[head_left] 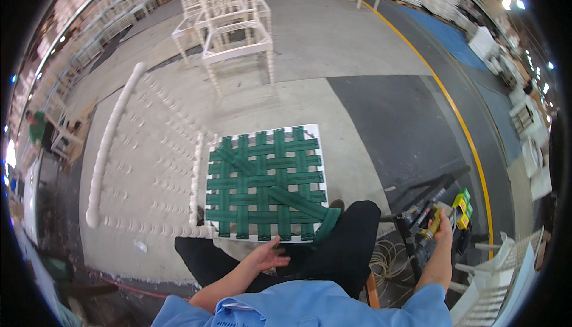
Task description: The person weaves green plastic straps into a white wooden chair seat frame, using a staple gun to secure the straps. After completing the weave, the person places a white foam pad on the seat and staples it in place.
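Observation:
A white chair (pixel 113 142) lies tipped in front of me, its seat frame woven with green webbing straps (pixel 265 184) and resting against my black-trousered knees. My left hand (pixel 266 255) hovers just below the seat's near edge, fingers spread, holding nothing. A loose end of green strap (pixel 326 223) hangs off the seat's near right corner. My right hand (pixel 440 227) reaches out to the right and grips a yellow and black hand tool (pixel 430 223) beside a small stand.
Several white chairs (pixel 235 23) stand stacked at the back. A yellow-green box (pixel 462 206) sits right of the tool, with coiled cord (pixel 387 258) below. A yellow floor line (pixel 453 112) curves along the right. More white frames (pixel 506 273) stand at lower right.

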The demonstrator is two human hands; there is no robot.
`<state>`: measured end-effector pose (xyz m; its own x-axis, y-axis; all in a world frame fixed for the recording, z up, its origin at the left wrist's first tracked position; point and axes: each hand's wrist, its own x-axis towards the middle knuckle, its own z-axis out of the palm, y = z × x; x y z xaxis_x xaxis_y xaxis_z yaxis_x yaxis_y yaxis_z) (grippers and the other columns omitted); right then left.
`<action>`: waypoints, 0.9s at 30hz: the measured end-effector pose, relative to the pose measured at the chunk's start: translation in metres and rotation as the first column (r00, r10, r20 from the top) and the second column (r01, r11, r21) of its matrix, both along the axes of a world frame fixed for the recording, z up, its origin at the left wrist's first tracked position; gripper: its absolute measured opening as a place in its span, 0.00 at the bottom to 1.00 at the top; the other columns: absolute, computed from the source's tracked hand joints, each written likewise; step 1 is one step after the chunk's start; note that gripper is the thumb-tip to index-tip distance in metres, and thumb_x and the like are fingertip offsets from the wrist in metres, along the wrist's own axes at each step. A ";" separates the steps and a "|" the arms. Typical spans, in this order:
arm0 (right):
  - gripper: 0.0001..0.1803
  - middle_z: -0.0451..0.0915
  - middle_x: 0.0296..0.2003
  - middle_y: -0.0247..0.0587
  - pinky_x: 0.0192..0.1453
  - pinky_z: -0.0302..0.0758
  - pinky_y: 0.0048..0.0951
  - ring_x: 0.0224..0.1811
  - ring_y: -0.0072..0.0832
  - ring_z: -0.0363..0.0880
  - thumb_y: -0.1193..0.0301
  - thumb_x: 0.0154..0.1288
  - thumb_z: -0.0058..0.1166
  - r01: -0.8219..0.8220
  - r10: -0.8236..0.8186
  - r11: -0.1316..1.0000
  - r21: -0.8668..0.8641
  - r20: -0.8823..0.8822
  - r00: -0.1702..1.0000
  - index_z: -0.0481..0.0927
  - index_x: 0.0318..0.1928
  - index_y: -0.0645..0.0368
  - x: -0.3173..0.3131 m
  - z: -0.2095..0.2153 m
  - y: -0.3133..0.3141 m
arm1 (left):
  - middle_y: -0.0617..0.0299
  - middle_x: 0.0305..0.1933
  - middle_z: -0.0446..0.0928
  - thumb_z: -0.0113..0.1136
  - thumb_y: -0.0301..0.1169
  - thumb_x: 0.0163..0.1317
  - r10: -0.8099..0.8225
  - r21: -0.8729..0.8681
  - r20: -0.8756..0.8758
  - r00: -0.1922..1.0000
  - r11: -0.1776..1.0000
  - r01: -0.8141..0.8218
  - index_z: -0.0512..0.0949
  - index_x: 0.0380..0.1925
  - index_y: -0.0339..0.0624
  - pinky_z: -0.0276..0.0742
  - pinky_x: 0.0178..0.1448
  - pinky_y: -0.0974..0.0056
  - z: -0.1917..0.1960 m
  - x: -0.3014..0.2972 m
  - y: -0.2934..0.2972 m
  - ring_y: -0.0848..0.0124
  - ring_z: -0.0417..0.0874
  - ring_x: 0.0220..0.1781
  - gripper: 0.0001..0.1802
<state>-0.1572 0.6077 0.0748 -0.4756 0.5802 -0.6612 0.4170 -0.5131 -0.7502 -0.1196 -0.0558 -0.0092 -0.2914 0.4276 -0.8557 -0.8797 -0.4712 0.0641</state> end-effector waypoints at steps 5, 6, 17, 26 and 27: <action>0.24 0.87 0.43 0.45 0.46 0.82 0.42 0.43 0.40 0.85 0.51 0.77 0.62 -0.390 0.047 0.776 0.495 0.571 0.820 0.84 0.56 0.59 0.000 0.010 -0.009 | 0.38 0.71 0.69 0.53 0.39 0.83 0.341 -0.036 -0.096 0.935 0.938 -0.346 0.66 0.71 0.37 0.72 0.75 0.27 -0.011 -0.012 0.020 0.32 0.73 0.72 0.25; 0.24 0.87 0.44 0.47 0.49 0.82 0.42 0.44 0.41 0.86 0.53 0.76 0.63 -0.491 0.047 0.604 0.628 0.587 0.808 0.84 0.57 0.62 -0.001 0.017 -0.018 | 0.39 0.70 0.71 0.53 0.38 0.83 0.348 -0.126 -0.067 0.935 0.927 -0.354 0.68 0.69 0.37 0.72 0.74 0.27 -0.013 -0.011 0.021 0.34 0.76 0.71 0.22; 0.41 0.87 0.56 0.56 0.65 0.80 0.43 0.61 0.45 0.87 0.39 0.70 0.61 -0.872 0.840 -0.066 0.485 0.498 0.214 0.82 0.67 0.61 -0.079 -0.039 -0.310 | 0.49 0.49 0.84 0.57 0.38 0.81 0.459 -0.314 -0.229 0.858 0.800 -0.512 0.73 0.61 0.37 0.86 0.42 0.40 -0.031 0.004 0.030 0.51 0.88 0.45 0.18; 0.31 0.90 0.39 0.46 0.49 0.82 0.43 0.43 0.40 0.89 0.45 0.73 0.61 -0.849 0.897 -0.295 0.438 0.433 -0.089 0.90 0.48 0.65 -0.026 -0.102 -0.393 | 0.54 0.51 0.83 0.54 0.37 0.81 0.412 -0.481 -0.580 0.703 0.523 -0.704 0.73 0.67 0.37 0.87 0.42 0.56 -0.020 0.045 0.034 0.58 0.88 0.40 0.21; 0.28 0.90 0.39 0.44 0.48 0.82 0.42 0.43 0.37 0.88 0.48 0.73 0.62 -0.903 0.933 -0.211 0.374 0.353 -0.072 0.90 0.48 0.65 -0.018 -0.100 -0.392 | 0.54 0.51 0.82 0.55 0.39 0.81 0.286 -0.562 -0.606 0.742 0.507 -0.654 0.74 0.66 0.37 0.86 0.42 0.57 -0.017 0.049 0.035 0.59 0.88 0.40 0.22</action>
